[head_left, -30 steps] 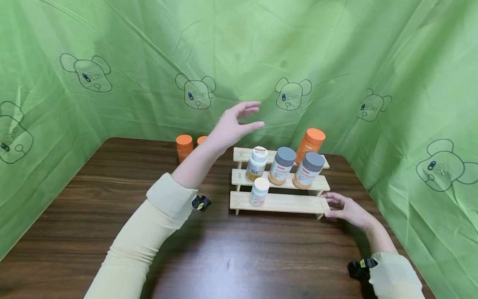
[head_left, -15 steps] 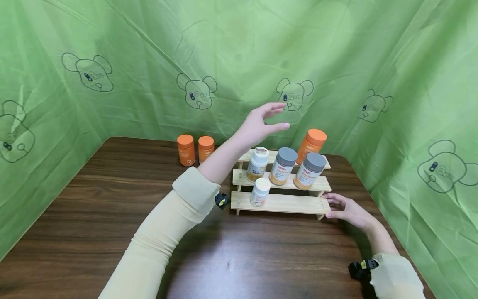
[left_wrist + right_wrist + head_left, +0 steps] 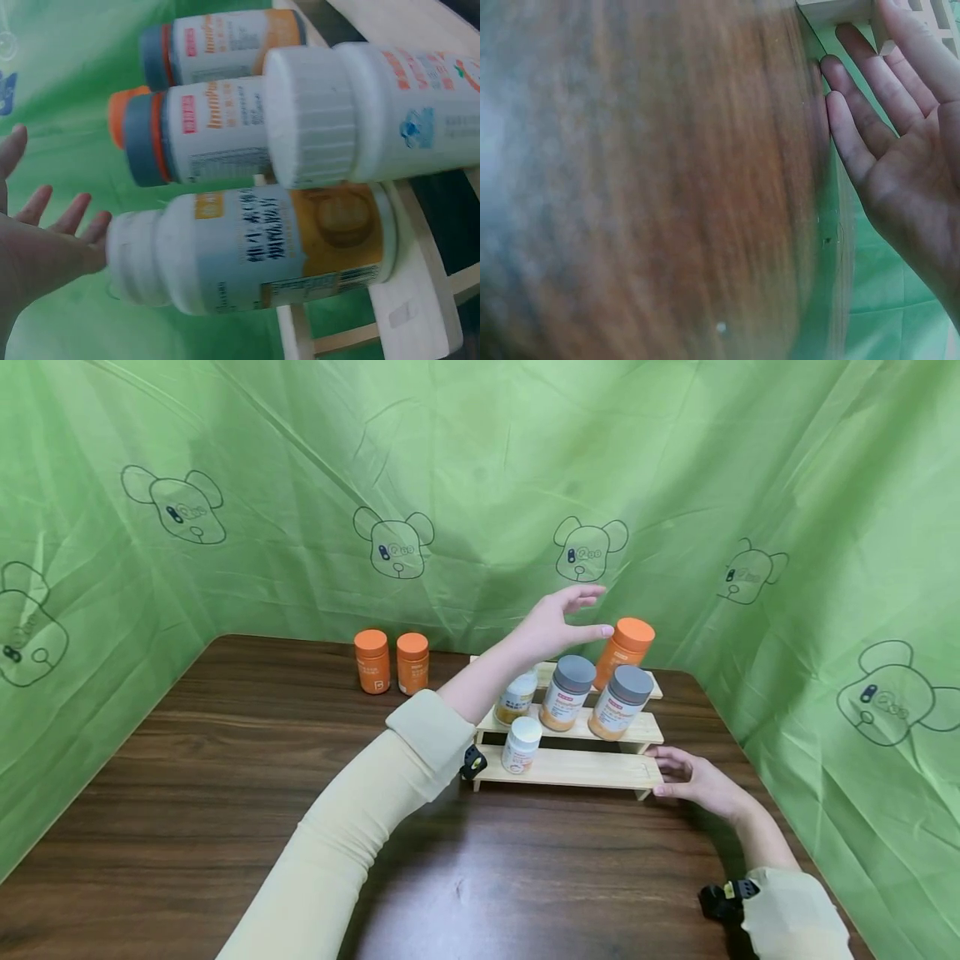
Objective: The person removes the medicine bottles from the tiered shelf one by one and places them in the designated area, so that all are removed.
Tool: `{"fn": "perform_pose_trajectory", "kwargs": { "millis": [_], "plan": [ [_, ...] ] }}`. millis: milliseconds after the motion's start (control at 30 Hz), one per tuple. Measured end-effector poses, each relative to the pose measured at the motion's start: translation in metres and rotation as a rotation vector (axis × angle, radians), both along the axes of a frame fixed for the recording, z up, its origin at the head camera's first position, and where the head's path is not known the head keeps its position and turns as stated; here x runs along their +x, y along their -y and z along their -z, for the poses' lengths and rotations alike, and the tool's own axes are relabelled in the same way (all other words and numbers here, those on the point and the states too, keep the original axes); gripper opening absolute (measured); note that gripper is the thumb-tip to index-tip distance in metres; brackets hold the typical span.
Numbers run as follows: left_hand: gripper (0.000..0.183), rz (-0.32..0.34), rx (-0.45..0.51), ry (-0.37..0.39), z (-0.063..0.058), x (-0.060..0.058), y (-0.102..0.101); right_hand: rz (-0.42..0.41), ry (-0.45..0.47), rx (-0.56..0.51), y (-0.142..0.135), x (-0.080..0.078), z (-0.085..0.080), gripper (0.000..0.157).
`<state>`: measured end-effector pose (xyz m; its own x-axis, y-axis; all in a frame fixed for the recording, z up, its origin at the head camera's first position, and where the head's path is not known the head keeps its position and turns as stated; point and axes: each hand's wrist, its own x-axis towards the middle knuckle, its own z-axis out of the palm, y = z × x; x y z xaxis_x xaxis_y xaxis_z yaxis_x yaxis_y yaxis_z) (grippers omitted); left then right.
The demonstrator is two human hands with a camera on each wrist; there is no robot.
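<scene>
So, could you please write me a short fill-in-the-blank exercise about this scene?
The hand nearest the top-tier orange bottle is the person's ____ one.
On the three-tier wooden stand, the small white-capped bottle stands on the ____ tier.
The two matching jars on the middle tier have ____ lids.
Left of the stand, ____ orange bottles stand on the dark wooden table.

Missing words: left; bottom; gray; two.
</scene>
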<state>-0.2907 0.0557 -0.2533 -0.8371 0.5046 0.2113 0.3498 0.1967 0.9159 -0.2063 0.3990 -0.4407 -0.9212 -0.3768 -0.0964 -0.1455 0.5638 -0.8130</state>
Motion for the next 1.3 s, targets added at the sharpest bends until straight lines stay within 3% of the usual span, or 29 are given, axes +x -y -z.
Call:
{"fn": "perform_pose_trajectory", "kwargs": {
  "millis": [400, 700, 1000, 1300],
  "plan": [
    [0.063, 0.057, -0.024, 0.014, 0.02, -0.024, -0.022, -0.007, 0.007, -0.007, 0.001, -0.001, 0.0, 0.056],
    [0.062, 0.134, -0.097, -0.034, 0.022, -0.036, -0.034, 0.0, 0.003, 0.018, 0.0, -0.002, 0.001, 0.056],
    [0.054, 0.183, -0.166, -0.081, 0.022, -0.039, -0.049, -0.007, 0.006, -0.003, -0.003, -0.002, 0.004, 0.056],
    [0.047, 0.185, -0.162, -0.15, 0.028, -0.044, -0.058, 0.005, 0.008, 0.007, -0.001, -0.003, 0.001, 0.058]
  ]
}}
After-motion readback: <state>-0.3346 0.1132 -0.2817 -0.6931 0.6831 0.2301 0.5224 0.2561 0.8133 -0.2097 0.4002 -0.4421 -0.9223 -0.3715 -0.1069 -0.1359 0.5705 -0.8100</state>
